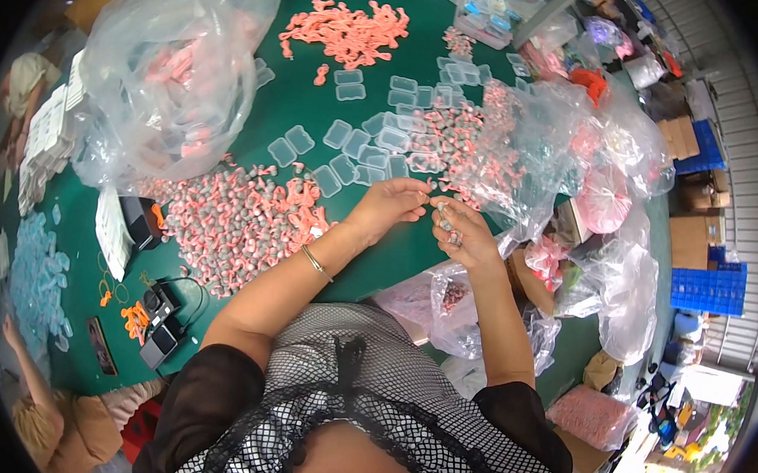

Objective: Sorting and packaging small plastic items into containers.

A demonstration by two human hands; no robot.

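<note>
My left hand and my right hand meet fingertip to fingertip above the green table. Both are closed in a pinch. Something small and pale shows at the right fingers, but its kind is too small to make out. Just beyond my hands lie small open transparent plastic cases and a pile of small pink-and-grey pieces. A larger heap of similar pink-and-grey pieces spreads beside my left forearm. Farther back is a pile of coral-pink knobbed pieces.
A big transparent bag stands at the far left. More plastic bags crowd the right side. Left of me are a phone, a small black device and pale blue cases. Another person's arm reaches in at lower left.
</note>
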